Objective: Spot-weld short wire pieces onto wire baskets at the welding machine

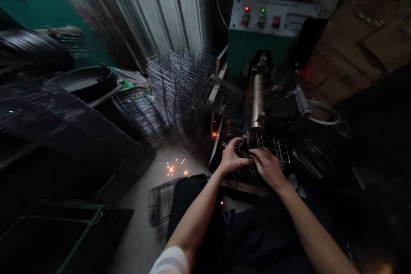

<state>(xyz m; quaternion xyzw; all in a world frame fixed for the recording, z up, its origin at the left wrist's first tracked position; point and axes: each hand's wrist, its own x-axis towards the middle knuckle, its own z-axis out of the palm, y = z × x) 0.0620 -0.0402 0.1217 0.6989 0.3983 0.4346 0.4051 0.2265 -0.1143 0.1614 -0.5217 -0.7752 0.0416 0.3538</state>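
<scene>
Step in hand, prob.: steadying the wire frame (275,147) w/ both hands under the metal arm (257,102) of the green machine (239,47). Frame sits just below the arm's lower end, partly hidden by the fingers, its open grid showing past the R hand (269,168).

L hand (228,159): thumb & index in a wide curve at the frame's near L part; grip on wire unclear, can't tell. R hand: fingers bent & close together, tips at the wire nr the L thumb; can't tell if pinched shut.

Any move here calls for small, level shifts, w/ fingertips kept clear of the arm's end; they're v. close to it.

Red light (247,8) & green light (263,10) lit on the panel. Sparks (171,169) over the floor (138,188) to the L, nr a wire basket (159,205) by the leg. Stacked baskets (173,90) beside the machine limit room on the L; boxes (346,60) far R. Dim light & blur hide fine detail.
</scene>
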